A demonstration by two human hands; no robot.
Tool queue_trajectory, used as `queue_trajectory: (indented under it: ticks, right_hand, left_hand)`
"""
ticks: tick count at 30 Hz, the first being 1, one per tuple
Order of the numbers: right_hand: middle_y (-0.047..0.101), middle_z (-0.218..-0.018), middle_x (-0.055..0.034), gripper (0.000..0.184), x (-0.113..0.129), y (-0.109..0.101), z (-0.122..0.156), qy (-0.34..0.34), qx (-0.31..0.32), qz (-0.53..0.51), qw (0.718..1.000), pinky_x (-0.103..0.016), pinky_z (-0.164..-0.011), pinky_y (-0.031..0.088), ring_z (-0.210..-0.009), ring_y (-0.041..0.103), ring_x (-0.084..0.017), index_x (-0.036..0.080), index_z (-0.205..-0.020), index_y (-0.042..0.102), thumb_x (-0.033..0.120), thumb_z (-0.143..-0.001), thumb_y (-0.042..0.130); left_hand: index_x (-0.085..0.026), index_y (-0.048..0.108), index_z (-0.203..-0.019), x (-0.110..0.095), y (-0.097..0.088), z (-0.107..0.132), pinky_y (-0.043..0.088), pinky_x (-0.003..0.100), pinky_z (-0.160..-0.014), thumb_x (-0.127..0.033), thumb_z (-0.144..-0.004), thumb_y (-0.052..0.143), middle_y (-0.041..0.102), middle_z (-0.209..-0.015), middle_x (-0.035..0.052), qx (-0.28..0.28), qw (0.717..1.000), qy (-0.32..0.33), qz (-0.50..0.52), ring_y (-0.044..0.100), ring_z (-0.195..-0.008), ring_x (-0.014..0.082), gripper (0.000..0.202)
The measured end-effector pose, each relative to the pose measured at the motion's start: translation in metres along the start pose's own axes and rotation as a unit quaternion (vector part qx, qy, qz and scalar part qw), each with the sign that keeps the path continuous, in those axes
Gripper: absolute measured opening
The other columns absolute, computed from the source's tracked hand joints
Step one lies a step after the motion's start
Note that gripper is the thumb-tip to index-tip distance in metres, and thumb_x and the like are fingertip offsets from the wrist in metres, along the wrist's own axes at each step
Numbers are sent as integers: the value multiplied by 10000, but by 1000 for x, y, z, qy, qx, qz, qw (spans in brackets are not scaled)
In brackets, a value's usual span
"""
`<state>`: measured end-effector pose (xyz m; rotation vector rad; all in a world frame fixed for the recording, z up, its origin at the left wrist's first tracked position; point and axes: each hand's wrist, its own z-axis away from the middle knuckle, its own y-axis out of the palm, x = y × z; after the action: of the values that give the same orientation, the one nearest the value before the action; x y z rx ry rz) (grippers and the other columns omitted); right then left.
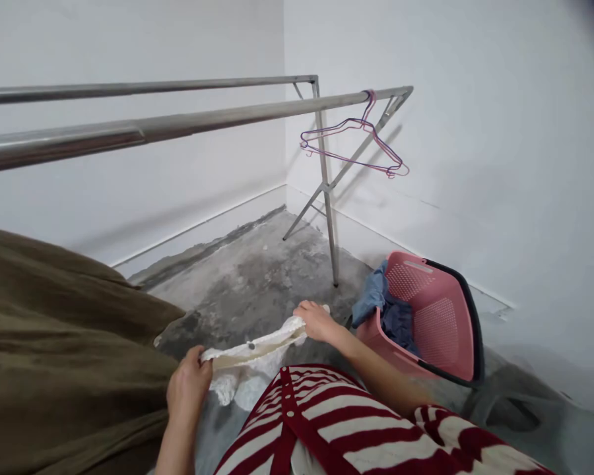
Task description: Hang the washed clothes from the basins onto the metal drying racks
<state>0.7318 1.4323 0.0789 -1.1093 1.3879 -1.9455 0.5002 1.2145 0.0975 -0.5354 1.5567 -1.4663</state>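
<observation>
Stretched between my two hands is a white garment (pixel 264 349) with an open, waistband-like edge and a small dark spot, perhaps a button, near its middle. My left hand (pixel 189 384) is closed on the left end of that edge. At the opposite end, my right hand (pixel 317 320) pinches the same band. Lacy lower parts hang below it over the floor, partly hidden by my striped top. To the right of my right hand stands a pink basket (pixel 443 313) with blue clothing (pixel 398 322) in it, some draped over its rim.
A metal drying rack (pixel 257 113) with two long rails stands ahead, its crossed legs near the wall corner. Purple and pink hangers (pixel 354 148) hang at its right end. Large olive-brown cloth (pixel 64 356) fills the left side. The concrete floor (pixel 257 280) is stained.
</observation>
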Motion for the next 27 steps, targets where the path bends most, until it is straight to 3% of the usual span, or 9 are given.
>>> queue_trajectory:
  ticks: [4,7,9,10,13,16,19,22,27]
  right_hand:
    - [473,-1324,-113,496,3,11,0,11,-24,-32,999,-374,-920,373,-1190,446,-249,208,-1203,551,63,-739,450]
    - [422,-1397,-85,574,4,14,-3,18,-83,-60,995,-348,-998,317,-1278,379,-207,230,-1283,488,50,-740,446]
    - [507,-1308,-95,507,3,19,-8,32,-60,-49,997,-362,-987,322,-1223,445,-208,222,-1233,530,57,-763,434]
    - [563,-1226,-100,443,1,22,-10,37,-32,-41,998,-373,-961,341,-1161,499,-214,214,-1173,572,69,-778,432]
    - [649,-1034,-93,280,-15,28,-16,25,37,-34,998,-372,-859,410,-970,605,-220,199,-1005,649,134,-807,462]
    - [660,-1051,-78,281,-45,14,-23,-9,56,-42,998,-344,-815,446,-929,627,-223,223,-1050,650,285,-786,578]
    - [631,-1164,-81,401,-84,-31,-38,-12,-20,-58,998,-313,-845,454,-987,614,-210,233,-1187,595,377,-813,567]
    - [602,-1212,-127,410,-129,-103,-56,53,-197,-65,977,-344,-895,445,-1036,590,-225,180,-1250,549,342,-894,427]
    - [632,-1091,-113,358,-204,-240,-81,119,-493,-38,861,-359,-866,455,-971,589,-234,171,-1147,592,341,-860,461]
  left_hand:
    - [-192,668,-957,5,22,-8,473,286,-686,-233,-710,518,703,-814,56,-13,972,-43,231,643,-767,221,292]
    - [-171,649,-942,-9,31,-12,482,253,-618,-256,-639,538,681,-733,17,-46,858,-125,496,619,-646,166,334]
    - [-160,642,-927,-21,34,-13,479,238,-591,-263,-594,556,664,-701,1,-35,780,-163,604,598,-590,137,360]
    - [-158,643,-913,-25,36,-13,471,233,-572,-275,-574,574,653,-679,-7,-23,765,-173,620,583,-564,128,366]
    - [-156,663,-873,-31,40,-8,459,231,-553,-364,-526,637,658,-685,-4,-6,814,-137,564,580,-582,139,405]
    - [-151,691,-836,-31,45,4,497,264,-663,-452,-520,639,712,-799,41,-24,878,-58,475,639,-766,209,440]
    - [-147,704,-851,-40,52,17,512,285,-756,-487,-547,611,733,-897,76,-22,898,-12,440,655,-893,254,465]
    - [-135,708,-882,-57,61,26,524,275,-734,-507,-571,579,733,-943,96,-16,909,-12,416,662,-913,261,503]
    - [-147,707,-955,-78,72,30,526,285,-795,-543,-575,557,728,-1003,89,-33,921,-38,387,647,-1006,285,568]
